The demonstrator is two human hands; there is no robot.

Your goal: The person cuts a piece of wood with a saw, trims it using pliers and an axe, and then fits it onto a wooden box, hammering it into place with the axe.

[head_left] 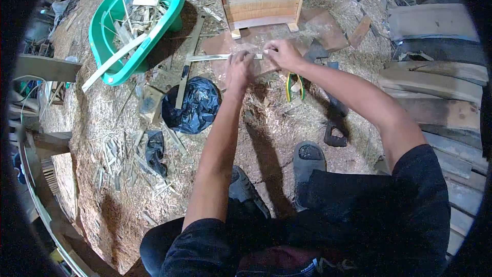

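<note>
A thin pale wooden strip (207, 57) lies crosswise in front of me, over a flat brown board (323, 28) on the ground. My left hand (240, 67) is closed over the strip with its fingers bent down onto it. At the strip's right end, my right hand (282, 55) has thumb and fingers pinched together; the exact contact is too small to make out. Just beyond both hands stands a slatted wooden panel (264, 5) on two short legs. Below my right wrist lies a tool with yellow and green handles (288, 88).
A green tub (171, 18) full of wood scraps sits at upper left. Nearer is a round container lined with black plastic (192, 113), a long slat (190, 54) across its rim. A black D-shaped handle (335, 134) lies right. Stacked planks (435, 84) border the right side.
</note>
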